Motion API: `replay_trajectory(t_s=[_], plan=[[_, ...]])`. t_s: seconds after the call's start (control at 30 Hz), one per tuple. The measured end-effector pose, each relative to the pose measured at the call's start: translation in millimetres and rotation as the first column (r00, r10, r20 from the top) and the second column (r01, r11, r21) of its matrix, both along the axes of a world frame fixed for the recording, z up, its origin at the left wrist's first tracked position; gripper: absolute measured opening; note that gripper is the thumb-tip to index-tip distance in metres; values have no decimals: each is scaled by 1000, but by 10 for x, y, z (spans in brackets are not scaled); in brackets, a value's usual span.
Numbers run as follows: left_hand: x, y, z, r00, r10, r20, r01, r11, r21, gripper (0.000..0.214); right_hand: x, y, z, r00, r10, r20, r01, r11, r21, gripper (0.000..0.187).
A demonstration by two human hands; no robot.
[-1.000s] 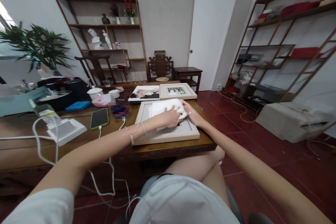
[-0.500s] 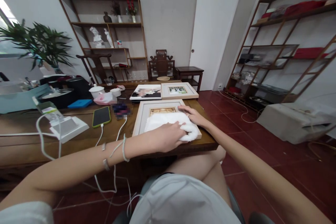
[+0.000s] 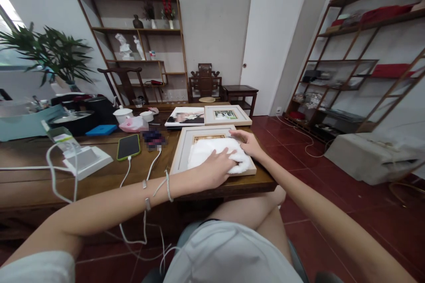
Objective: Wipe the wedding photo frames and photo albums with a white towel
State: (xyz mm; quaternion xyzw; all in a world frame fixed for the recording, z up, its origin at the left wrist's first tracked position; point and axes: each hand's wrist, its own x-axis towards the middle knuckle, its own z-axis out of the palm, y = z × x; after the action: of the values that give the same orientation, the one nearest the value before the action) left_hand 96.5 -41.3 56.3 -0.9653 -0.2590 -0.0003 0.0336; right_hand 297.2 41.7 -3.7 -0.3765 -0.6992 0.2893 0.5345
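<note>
A light wooden picture frame (image 3: pixel 179 149) lies flat near the table's front edge, with a wide pale mat and part of a brownish picture showing at its top. Over its middle and lower right is a folded white fluffy cloth (image 3: pixel 202 150). My left hand (image 3: pixel 215 169), wearing a cord bracelet, grips the cloth from above and presses it on the frame, its fingers partly sunk in the pile. At the frame's upper right side, my right hand (image 3: pixel 250 145) holds the edge with the fingers on top; part of its grip is hidden behind the rim.
Behind lie another framed photo (image 3: pixel 244 120) and a picture print (image 3: pixel 179 117). Leftward are a phone (image 3: pixel 129 147) on a white cable, a white charger box (image 3: pixel 86 162), a blue box (image 3: pixel 101 130) and a lidded white cup (image 3: pixel 122 114). The table (image 3: pixel 159 188) ends close to the right arm.
My left hand and the cloth have shifted slightly right and up over the frame, and the left fingers are more spread. My right hand has moved a little, still on the frame's edge.
</note>
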Motion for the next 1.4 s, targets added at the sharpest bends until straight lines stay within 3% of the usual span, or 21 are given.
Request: replay_trajectory(t_s=[0.13, 0.33, 0.57, 0.7, 0.83, 1.1, 1.23, 1.3, 1.4], plan=[[89, 7, 42, 999, 40, -6, -40, 998, -46, 35, 21, 25, -18, 1000, -6, -9, 6, 998, -63, 41], [155, -48, 98, 993, 109, -34, -111, 991, -75, 32, 34, 18, -28, 1000, -8, 3, 8, 998, -56, 39], [107, 22, 10, 998, 63, 23, -61, 996, -58, 27, 29, -21, 2, 1000, 15, -22, -16, 999, -46, 37], [111, 41, 5, 998, 52, 39, -50, 998, -45, 27, 39, -13, 3, 999, 25, 40, -22, 998, -62, 37], [99, 1, 104, 994, 104, -11, -105, 994, -29, 25, 62, 20, -22, 989, -5, 146, 14, 998, -57, 38], [-371, -35, 305, 971, 208, -118, -211, 978, -12, 22, 105, 85, -75, 975, -13, 223, 21, 999, -36, 43], [-693, 65, 535, 957, 199, -209, -227, 966, -120, 15, 102, 79, -68, 978, -3, 208, 20, 997, -79, 44], [-824, 169, 665, 948, 262, -179, -286, 950, -125, 12, 98, 73, -62, 978, -1, 208, 18, 997, -80, 46], [-904, 384, 796, 902, 431, 9, -431, 901, 48, 18, 96, 67, -60, 977, 0, 211, 12, 998, -56, 48]])
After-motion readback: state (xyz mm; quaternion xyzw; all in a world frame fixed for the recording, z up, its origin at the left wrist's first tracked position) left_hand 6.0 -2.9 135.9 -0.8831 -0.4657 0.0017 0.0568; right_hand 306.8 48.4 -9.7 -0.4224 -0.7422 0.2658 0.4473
